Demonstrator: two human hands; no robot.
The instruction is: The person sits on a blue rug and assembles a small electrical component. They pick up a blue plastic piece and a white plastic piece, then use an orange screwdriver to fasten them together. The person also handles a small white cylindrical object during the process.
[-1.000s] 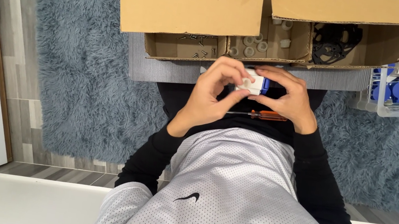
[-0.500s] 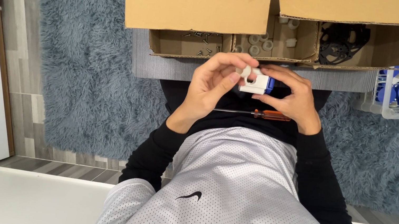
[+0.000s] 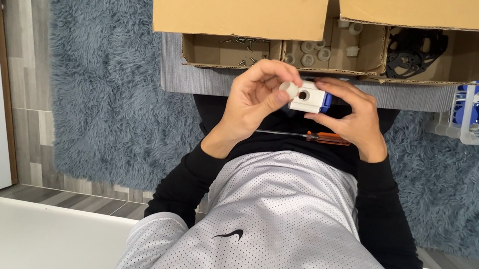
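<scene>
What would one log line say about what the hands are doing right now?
left hand: pinching small white ring | right hand: holding white box part | ring at box's round hole | screwdriver on lap

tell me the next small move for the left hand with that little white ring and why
Probably ease the white ring sideways into the round hole of the white box. The left hand pinches the ring just beside that hole, and the right hand steadies the box with the hole facing up. The screwdriver lies unused on the lap, so seating the ring likely comes first.
</scene>
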